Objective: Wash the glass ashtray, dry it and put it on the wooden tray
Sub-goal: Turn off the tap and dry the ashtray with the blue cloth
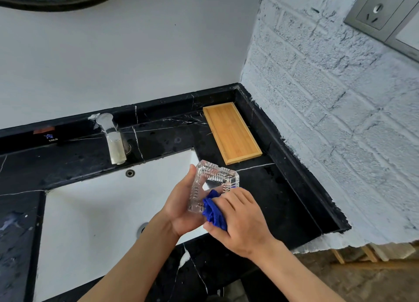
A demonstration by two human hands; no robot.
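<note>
A square clear glass ashtray (213, 181) with ribbed edges is tilted on its side over the right edge of the white sink (95, 211). My left hand (181, 206) grips it from the left and below, thumb on its upper corner. My right hand (242, 222) is closed on a bunched blue cloth (213, 211) that presses against the ashtray's lower right side. The wooden tray (231, 131) lies bare on the black counter in the back right corner, well beyond the hands.
A chrome faucet (113, 140) stands behind the sink, with no water visible from it. The black marble counter (283, 199) ends at a white brick wall (328, 120) on the right. A power socket (381, 9) sits high on that wall.
</note>
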